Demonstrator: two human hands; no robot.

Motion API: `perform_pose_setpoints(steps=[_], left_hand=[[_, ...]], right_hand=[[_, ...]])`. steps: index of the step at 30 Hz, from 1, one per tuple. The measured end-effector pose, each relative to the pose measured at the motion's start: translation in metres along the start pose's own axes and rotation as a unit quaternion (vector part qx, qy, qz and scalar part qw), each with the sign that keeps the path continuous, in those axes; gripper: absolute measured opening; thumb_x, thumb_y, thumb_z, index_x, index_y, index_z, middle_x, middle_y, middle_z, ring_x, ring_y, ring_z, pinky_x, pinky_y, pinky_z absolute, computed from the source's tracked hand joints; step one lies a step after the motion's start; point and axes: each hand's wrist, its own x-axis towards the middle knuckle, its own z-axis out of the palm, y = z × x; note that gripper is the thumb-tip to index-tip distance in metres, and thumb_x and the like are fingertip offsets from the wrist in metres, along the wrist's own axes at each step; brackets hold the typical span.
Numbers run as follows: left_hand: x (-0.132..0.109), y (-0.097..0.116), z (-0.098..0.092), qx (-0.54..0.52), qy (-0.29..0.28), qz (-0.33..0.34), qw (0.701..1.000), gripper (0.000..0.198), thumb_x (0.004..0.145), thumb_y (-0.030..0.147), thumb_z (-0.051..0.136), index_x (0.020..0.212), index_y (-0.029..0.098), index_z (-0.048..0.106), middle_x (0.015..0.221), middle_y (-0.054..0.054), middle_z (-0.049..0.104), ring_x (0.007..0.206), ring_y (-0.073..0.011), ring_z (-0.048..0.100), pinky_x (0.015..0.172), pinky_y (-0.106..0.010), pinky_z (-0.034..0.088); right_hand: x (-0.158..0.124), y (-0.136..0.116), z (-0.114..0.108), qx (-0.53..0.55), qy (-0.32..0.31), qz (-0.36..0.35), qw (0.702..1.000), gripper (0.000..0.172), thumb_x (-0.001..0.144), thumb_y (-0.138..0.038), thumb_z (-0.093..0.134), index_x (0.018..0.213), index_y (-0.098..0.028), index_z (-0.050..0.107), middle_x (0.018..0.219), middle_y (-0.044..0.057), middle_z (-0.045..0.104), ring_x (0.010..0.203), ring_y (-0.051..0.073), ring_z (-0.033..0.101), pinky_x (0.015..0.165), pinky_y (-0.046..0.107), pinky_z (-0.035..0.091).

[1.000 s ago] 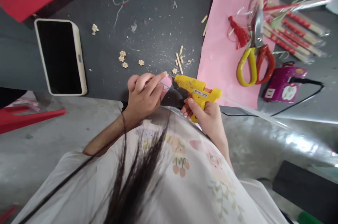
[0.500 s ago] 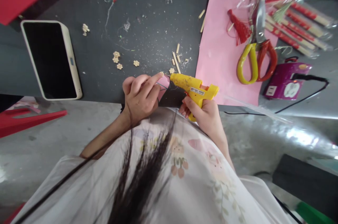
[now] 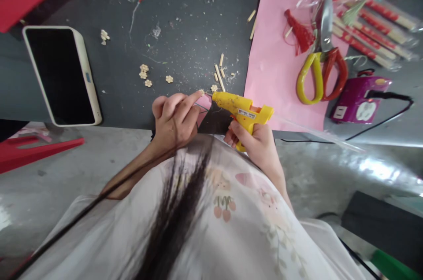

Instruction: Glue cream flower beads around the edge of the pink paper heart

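My right hand (image 3: pixel 256 139) is wrapped round the handle of a yellow hot glue gun (image 3: pixel 233 103), with a clear glue stick (image 3: pixel 317 129) sticking out of its back end. The nozzle points left and ends right beside the fingertips of my left hand (image 3: pixel 176 117). Those fingers are closed in a pinch, and a tiny pale wooden piece (image 3: pixel 202 92) shows at their tips. Below them is a pink piece (image 3: pixel 204 103) crossed by a dark line, partly hidden by the hand. Just above the nozzle lies a small wooden flower (image 3: pixel 214 88).
Wooden flowers (image 3: pixel 143 71) and short sticks (image 3: pixel 219 76) lie on the dark table (image 3: pixel 185 7). A phone (image 3: pixel 61 75) is at the left. Scissors (image 3: pixel 322 64) and a red tassel (image 3: pixel 300 33) lie on pink paper (image 3: pixel 264 68), near a purple power box (image 3: pixel 361 99) and wrapped chopsticks (image 3: pixel 376 29).
Both hands and the glue gun hold almost the same place. The view has shifted slightly, and the hanging hair has swung a little.
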Motion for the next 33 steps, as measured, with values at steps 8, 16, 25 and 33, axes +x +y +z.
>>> perform_pose_setpoints(steps=[8, 16, 25, 33], left_hand=[[0.0, 0.0, 0.0, -0.016, -0.009, -0.007, 1.0, 0.023, 0.089, 0.008, 0.045, 0.086, 0.026, 0.058, 0.123, 0.006, 0.071, 0.101, -0.0187, 0.062, 0.089, -0.042, 0.038], [-0.005, -0.002, 0.003, -0.055, -0.023, -0.023, 0.998, 0.017, 0.089, 0.01, 0.049, 0.088, 0.024, 0.058, 0.126, 0.003, 0.069, 0.107, -0.0214, 0.061, 0.094, -0.043, 0.034], [-0.001, -0.001, 0.002, -0.011, 0.006, -0.006, 1.0, 0.018, 0.087, 0.011, 0.048, 0.085, 0.027, 0.057, 0.123, 0.009, 0.07, 0.1, -0.0185, 0.059, 0.089, -0.042, 0.034], [-0.004, -0.002, 0.001, -0.048, -0.022, -0.021, 0.998, 0.015, 0.093, 0.017, 0.047, 0.091, 0.027, 0.058, 0.128, 0.006, 0.068, 0.104, -0.0197, 0.056, 0.091, -0.043, 0.031]], right_hand=[[0.001, 0.001, 0.0, -0.004, 0.002, -0.006, 1.0, 0.042, 0.09, -0.05, 0.06, 0.063, -0.018, 0.067, 0.06, 0.001, 0.067, 0.053, 0.012, 0.058, 0.053, 0.025, 0.045], [0.0, 0.001, -0.001, -0.016, -0.003, -0.004, 1.0, 0.042, 0.091, -0.049, 0.06, 0.063, -0.019, 0.067, 0.06, 0.001, 0.067, 0.054, 0.012, 0.058, 0.054, 0.025, 0.045], [0.0, 0.004, -0.001, -0.02, 0.011, -0.004, 1.0, 0.039, 0.09, -0.051, 0.06, 0.066, -0.02, 0.066, 0.062, 0.001, 0.068, 0.054, 0.012, 0.058, 0.053, 0.025, 0.046], [-0.008, -0.005, -0.013, -0.012, 0.071, -0.035, 0.997, 0.03, 0.086, -0.051, 0.065, 0.085, -0.021, 0.069, 0.063, 0.0, 0.066, 0.052, 0.014, 0.059, 0.051, 0.027, 0.049]])
